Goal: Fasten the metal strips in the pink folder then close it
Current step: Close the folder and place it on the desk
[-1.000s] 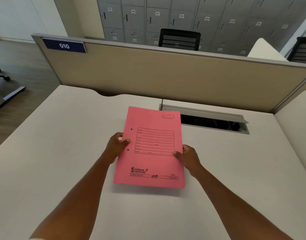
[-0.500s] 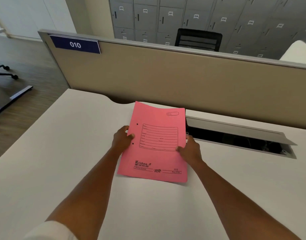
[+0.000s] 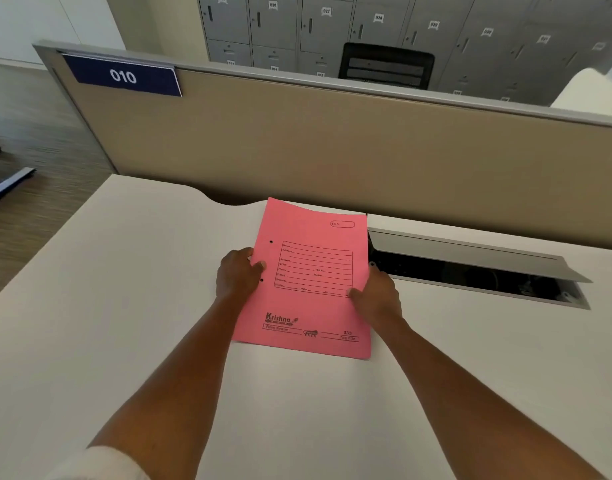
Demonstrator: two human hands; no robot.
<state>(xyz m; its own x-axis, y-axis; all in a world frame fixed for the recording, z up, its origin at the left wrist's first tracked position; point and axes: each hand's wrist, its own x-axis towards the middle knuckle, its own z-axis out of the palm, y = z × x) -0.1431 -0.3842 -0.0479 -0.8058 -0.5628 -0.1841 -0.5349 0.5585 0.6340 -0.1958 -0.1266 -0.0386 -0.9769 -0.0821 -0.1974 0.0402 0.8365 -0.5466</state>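
Note:
The pink folder [image 3: 311,306] is closed, its printed front cover facing up, with its near edge low over the white desk [image 3: 124,306]. Two punch holes show near its left edge. My left hand [image 3: 237,275] grips the left edge, thumb on top of the cover. At the right edge, my right hand [image 3: 375,296] holds the folder with its thumb on the cover. The metal strips are hidden inside.
An open cable tray [image 3: 471,271] with a raised flap is cut into the desk just right of the folder. A beige partition [image 3: 332,143] with a blue "010" sign [image 3: 124,76] runs along the desk's far side. Grey lockers and a black chair stand behind it.
The folder has shifted away from me toward the partition, still held by both hands. The camera view has swung, so the cable tray now sits further right.

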